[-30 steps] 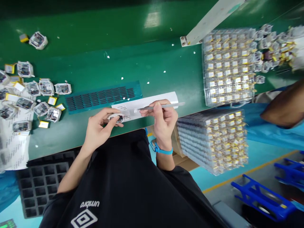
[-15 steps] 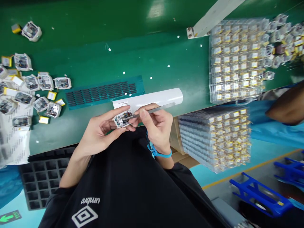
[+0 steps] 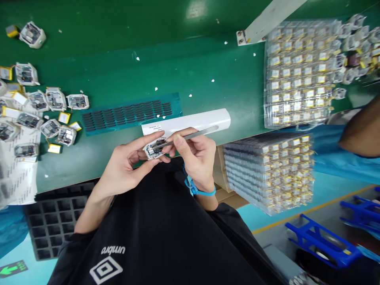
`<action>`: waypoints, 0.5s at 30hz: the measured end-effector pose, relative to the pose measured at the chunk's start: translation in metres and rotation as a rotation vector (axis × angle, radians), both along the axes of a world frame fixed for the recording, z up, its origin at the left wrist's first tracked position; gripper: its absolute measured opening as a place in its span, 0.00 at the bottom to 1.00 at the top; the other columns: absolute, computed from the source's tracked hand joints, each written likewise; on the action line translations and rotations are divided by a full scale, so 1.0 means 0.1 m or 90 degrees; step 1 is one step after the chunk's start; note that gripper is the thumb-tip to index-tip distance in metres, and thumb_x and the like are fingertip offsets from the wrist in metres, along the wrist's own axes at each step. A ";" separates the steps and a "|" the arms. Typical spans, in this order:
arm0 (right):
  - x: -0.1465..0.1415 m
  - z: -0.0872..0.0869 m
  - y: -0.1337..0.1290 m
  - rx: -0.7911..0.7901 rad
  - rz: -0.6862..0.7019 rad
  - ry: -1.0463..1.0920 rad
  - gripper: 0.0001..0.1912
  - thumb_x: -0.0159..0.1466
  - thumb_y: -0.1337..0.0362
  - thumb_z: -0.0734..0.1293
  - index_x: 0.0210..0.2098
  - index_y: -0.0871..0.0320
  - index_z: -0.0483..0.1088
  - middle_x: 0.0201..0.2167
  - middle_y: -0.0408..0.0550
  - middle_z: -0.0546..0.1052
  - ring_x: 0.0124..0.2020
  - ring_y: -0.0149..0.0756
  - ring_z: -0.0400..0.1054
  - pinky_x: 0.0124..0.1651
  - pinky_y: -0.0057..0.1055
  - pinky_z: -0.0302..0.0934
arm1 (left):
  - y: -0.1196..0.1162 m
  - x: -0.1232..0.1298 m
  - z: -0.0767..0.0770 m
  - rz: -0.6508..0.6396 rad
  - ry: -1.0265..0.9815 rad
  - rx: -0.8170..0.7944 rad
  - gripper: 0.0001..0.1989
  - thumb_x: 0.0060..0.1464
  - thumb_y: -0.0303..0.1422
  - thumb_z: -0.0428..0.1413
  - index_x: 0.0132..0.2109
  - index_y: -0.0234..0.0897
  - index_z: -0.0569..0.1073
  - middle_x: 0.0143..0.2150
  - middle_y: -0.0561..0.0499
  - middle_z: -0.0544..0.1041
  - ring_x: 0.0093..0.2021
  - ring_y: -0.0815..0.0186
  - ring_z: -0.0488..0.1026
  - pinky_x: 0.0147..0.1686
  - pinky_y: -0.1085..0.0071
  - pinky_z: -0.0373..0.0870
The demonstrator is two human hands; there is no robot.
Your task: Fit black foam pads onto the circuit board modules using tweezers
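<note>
My left hand (image 3: pixel 127 164) is closed on a small white device housing (image 3: pixel 153 149), its circuit board facing up, held at the table's near edge. Between the thumb and fingers of my right hand (image 3: pixel 196 158) is a pair of metal tweezers (image 3: pixel 197 133). Their tips reach onto the board inside the housing; whether they grip a part there is too small to tell. A white sheet (image 3: pixel 192 120) with printed labels lies just beyond my hands. Behind it sits a teal strip (image 3: pixel 130 113) carrying rows of small black pieces.
Open housings (image 3: pixel 55 99) and yellow-edged batteries (image 3: pixel 64 117) are scattered at left. Clear trays of batteries stand on the table (image 3: pixel 297 75) and stacked below its edge (image 3: pixel 267 170). A white metal post (image 3: pixel 267 23) rises at the back. A person's arm (image 3: pixel 360 130) is at far right.
The view has shifted slightly. Both hands keep their hold, and the tweezer tips stay at the board with only a small change of angle.
</note>
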State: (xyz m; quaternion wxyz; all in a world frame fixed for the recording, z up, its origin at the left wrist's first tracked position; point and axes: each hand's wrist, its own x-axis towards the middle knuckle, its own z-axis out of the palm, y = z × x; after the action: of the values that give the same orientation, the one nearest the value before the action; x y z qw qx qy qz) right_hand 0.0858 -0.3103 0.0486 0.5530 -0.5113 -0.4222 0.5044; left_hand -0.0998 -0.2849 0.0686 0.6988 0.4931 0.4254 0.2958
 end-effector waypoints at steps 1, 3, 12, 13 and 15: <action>0.00 0.00 0.00 0.005 -0.001 0.004 0.10 0.74 0.56 0.71 0.39 0.54 0.79 0.30 0.40 0.85 0.26 0.27 0.78 0.32 0.25 0.77 | 0.00 0.00 0.00 -0.001 -0.005 0.000 0.25 0.62 0.31 0.68 0.65 0.41 0.80 0.52 0.46 0.87 0.45 0.56 0.89 0.53 0.61 0.87; 0.00 -0.01 0.00 0.013 -0.002 0.007 0.09 0.74 0.57 0.71 0.39 0.54 0.79 0.29 0.40 0.85 0.26 0.27 0.78 0.32 0.24 0.76 | -0.01 0.01 -0.01 0.000 -0.010 -0.001 0.25 0.62 0.31 0.68 0.65 0.41 0.80 0.55 0.45 0.87 0.45 0.57 0.88 0.53 0.62 0.87; -0.02 -0.08 -0.06 0.024 -0.006 -0.051 0.10 0.75 0.56 0.70 0.40 0.53 0.79 0.32 0.40 0.84 0.30 0.29 0.80 0.34 0.26 0.78 | -0.03 0.02 -0.11 0.044 0.025 -0.025 0.21 0.67 0.42 0.66 0.61 0.38 0.83 0.44 0.44 0.89 0.39 0.55 0.88 0.44 0.59 0.88; 0.00 -0.10 -0.06 0.048 -0.028 -0.051 0.11 0.75 0.55 0.69 0.41 0.52 0.80 0.32 0.40 0.84 0.29 0.29 0.80 0.33 0.26 0.78 | -0.03 0.01 -0.12 0.040 0.023 -0.029 0.21 0.67 0.42 0.66 0.61 0.37 0.82 0.42 0.45 0.89 0.39 0.55 0.88 0.44 0.60 0.88; 0.10 -0.14 -0.02 0.104 -0.100 -0.071 0.12 0.76 0.53 0.69 0.42 0.51 0.81 0.32 0.41 0.84 0.29 0.30 0.80 0.33 0.27 0.78 | -0.04 0.01 -0.14 0.030 0.020 -0.028 0.21 0.69 0.40 0.64 0.64 0.36 0.81 0.40 0.45 0.88 0.40 0.56 0.88 0.46 0.61 0.86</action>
State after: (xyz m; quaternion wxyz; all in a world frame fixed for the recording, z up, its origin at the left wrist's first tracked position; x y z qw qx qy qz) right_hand 0.0958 -0.3125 0.0347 0.6065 -0.5233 -0.4505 0.3941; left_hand -0.0992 -0.2887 0.0550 0.6955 0.4721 0.4545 0.2947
